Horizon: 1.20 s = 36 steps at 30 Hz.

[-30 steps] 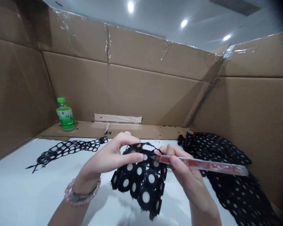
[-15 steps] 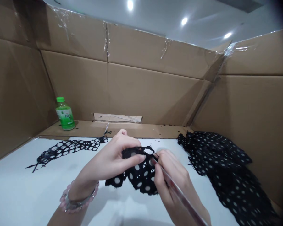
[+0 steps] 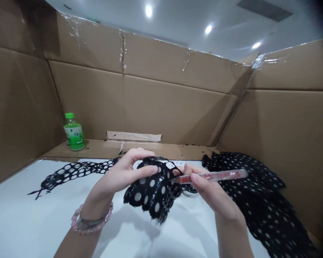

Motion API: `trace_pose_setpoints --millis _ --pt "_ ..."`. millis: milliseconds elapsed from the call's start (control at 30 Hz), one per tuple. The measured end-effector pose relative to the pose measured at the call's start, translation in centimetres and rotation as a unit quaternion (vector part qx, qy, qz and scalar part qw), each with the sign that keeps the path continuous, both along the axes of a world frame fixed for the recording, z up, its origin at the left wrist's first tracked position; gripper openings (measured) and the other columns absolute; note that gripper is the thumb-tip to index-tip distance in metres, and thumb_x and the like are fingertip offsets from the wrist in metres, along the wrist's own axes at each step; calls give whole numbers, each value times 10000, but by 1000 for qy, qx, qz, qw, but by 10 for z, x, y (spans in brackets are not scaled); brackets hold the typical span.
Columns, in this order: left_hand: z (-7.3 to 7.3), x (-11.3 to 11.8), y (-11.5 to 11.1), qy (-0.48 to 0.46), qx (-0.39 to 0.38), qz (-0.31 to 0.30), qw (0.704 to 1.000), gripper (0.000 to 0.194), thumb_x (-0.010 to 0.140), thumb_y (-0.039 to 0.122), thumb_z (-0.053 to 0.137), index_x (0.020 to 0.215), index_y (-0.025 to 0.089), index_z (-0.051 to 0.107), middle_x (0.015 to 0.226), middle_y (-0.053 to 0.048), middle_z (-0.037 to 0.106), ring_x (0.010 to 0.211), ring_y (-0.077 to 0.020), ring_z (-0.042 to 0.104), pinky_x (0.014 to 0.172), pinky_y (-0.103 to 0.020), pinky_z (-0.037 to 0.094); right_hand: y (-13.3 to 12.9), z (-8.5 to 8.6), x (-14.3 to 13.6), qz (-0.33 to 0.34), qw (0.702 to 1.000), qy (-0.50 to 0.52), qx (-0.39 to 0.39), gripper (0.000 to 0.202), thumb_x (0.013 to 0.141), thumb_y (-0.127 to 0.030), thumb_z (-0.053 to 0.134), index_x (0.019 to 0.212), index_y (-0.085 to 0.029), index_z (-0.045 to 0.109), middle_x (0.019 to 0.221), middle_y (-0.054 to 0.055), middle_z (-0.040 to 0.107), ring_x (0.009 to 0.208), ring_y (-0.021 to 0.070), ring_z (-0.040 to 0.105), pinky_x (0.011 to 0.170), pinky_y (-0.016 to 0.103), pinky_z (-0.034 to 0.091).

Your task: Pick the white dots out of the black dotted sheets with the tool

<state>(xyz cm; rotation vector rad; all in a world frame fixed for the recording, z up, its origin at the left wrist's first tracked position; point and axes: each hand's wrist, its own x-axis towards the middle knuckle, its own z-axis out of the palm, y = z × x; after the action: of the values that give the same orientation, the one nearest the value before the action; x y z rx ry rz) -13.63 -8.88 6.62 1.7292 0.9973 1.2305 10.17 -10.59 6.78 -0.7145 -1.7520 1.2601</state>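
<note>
While cardboard walls (image 3: 161, 104) stand around three sides of me, the white surface (image 3: 21, 222) spreads out below my arms. Along its right side lies a long heap of black cloth with white dots (image 3: 261, 204), running from near the back wall toward me. On the left, well apart from my hands, a black strip full of punched-out holes (image 3: 75, 171) lies flat on the surface, and behind it in the back left corner a green bottle (image 3: 74, 132) stands upright on a cardboard ledge. Between my hands, lifted off the surface, I hold a smaller piece of black dotted material (image 3: 150, 190); it hangs down in a bunch of round patches. My left hand (image 3: 123, 175) has its fingers (image 3: 148, 171) closed over the top edge of that piece, thumb beneath, pinching it. A pink bead bracelet (image 3: 90, 224) sits on that wrist. My right hand (image 3: 210, 190) has its fingers closed around a thin red tool (image 3: 215, 176), held almost level, its tip touching the material just beside my left fingertips.
</note>
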Motion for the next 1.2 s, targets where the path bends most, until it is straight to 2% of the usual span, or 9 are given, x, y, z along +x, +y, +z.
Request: trace_pose_setpoints --millis 200,333,500,633,733,867,1000,1100,1200 --pt "0 4 7 12 -77 -6 997 382 576 483 819 860 245 726 1050 -54 668 1072 -290 581 996 -410 399 0 -3 1 -23 999 45 4 355 908 -451 503 646 -217 449 774 26 508 795 202 472 727 310 375" --pt "-1 16 3 -2 -139 -23 990 424 471 474 869 771 240 683 975 -38 672 989 -279 607 891 -380 452 -8 0 2 -26 999 31 17 360 923 -462 489 660 -221 445 776 27 473 790 204 447 730 316 365" --pt "-1 26 -5 -13 -130 -61 990 346 576 464 823 644 194 618 772 -7 598 781 -194 591 722 -307 473 -16 3 3 -46 998 8 50 332 959 -417 461 692 -221 441 834 27 482 855 203 453 790 322 346" --pt "-1 26 -8 -71 -148 -7 986 359 525 395 856 727 206 628 875 -11 608 850 -211 601 766 -328 485 -16 3 3 -36 998 25 54 327 960 -423 464 701 -223 463 872 29 515 890 206 466 813 324 351" --pt "-1 26 -9 -86 -148 0 985 324 531 355 846 719 206 628 883 -7 591 859 -205 590 792 -334 473 -15 2 3 -30 998 37 50 320 965 -417 459 710 -225 482 875 26 529 900 204 473 826 318 349" --pt "0 24 -8 -58 -117 -13 991 266 580 360 813 728 206 654 850 -4 563 839 -192 568 793 -324 451 -17 -1 -1 -55 996 45 50 311 979 -393 441 720 -227 480 883 17 537 921 196 477 830 303 351" --pt "-1 21 -8 3 -29 -35 999 175 678 368 742 702 209 672 778 0 530 784 -175 533 756 -308 432 -24 -7 -9 -124 985 17 117 300 1002 -346 404 730 -229 451 904 -3 557 905 175 489 805 280 357" --pt "0 20 -9 25 36 -36 998 130 761 330 661 696 217 667 700 11 520 756 -167 494 732 -295 407 -31 -8 -14 -176 967 -43 181 278 1010 -286 382 742 -229 429 900 -11 565 874 161 500 757 268 359" --pt "4 22 -10 82 89 -41 992 203 808 276 584 620 199 582 587 23 493 714 -163 416 710 -297 361 -36 -7 -19 -212 942 -130 227 251 997 -192 369 751 -223 405 804 -15 525 748 140 496 677 258 364"
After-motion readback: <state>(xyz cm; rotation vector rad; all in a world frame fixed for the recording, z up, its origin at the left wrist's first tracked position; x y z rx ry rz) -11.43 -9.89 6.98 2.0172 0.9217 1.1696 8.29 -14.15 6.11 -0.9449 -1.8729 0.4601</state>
